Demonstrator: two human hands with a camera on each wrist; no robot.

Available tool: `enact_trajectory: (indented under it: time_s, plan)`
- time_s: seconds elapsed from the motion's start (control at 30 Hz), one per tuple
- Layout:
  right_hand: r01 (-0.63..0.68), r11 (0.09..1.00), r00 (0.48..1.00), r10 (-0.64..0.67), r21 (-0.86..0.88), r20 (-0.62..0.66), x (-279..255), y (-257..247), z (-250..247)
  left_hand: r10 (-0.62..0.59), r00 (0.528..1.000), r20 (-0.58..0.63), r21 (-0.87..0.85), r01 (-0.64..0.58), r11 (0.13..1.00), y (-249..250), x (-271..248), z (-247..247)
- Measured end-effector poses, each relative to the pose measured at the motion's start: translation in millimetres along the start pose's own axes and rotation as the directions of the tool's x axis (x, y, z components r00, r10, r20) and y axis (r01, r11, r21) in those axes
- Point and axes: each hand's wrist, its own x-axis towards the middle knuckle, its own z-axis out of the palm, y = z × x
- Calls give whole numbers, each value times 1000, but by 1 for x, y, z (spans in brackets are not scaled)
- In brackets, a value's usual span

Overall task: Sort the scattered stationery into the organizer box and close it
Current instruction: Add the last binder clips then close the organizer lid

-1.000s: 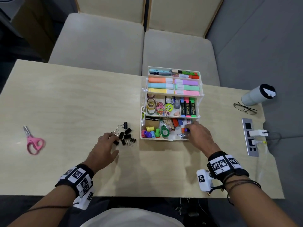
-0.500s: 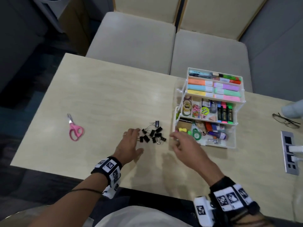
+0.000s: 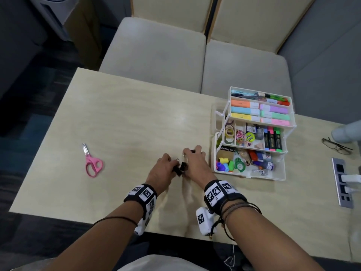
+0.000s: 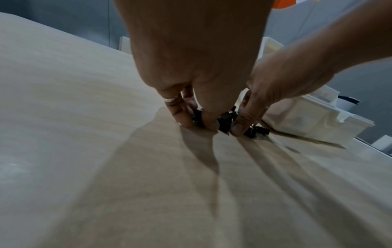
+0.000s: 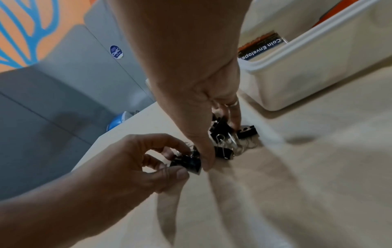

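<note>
- Head view: both hands met over a small heap of black binder clips [image 3: 180, 168] on the pale wooden table [image 3: 121, 122], just left of the open white organizer box [image 3: 281, 177]. The left hand [image 3: 163, 171] curled around clips at the heap's left edge; the right hand [image 3: 195, 163] arched over the rest, fingers bent down onto them. Pink scissors [image 3: 91, 163] lay well apart to the left, still unsorted. Spectacles [image 3: 337, 146] rested at the table's right side, and two upholstered seats [image 3: 156, 49] stood behind.
- Left wrist view: the left fingers [image 4: 182, 115] and thumb pinched a clip against the table; the right hand [image 4: 282, 80] pressed in from the other side. Blur made it hard to say how many clips each hand actually held.
- Right wrist view: the left hand [image 5: 137, 161] gripped one clip between thumb and fingertips; the right fingers [image 5: 234, 115] closed around several more.
- The clips looked light, stiff and smooth, with loose wire loops likely to snag each other, so scooping by the black bodies seemed the safest hold.
</note>
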Motion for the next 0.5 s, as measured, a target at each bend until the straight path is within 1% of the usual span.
enact_trajectory:
  time_s: [0.1, 0.27, 0.37, 0.5]
  plan:
    - [30, 999, 1000, -30, 36, -5, -3, -1, 1, -12, 1000, 3, -10, 12, 1000, -5, 4, -5]
    - [31, 998, 999, -31, 52, -5, -1, -7, 3, -12, 1000, 7, -23, 12, 1000, -10, 8, -15]
    - [4, 997, 1000, -3, 82, -13, 2, -9, 2, -15, 1000, 25, -12, 15, 1000, -11, 8, -22]
    - [-23, 989, 997, 33, 149, -64, 5, -9, 0, -47, 998, 45, -6, 47, 999, -14, 6, -31]
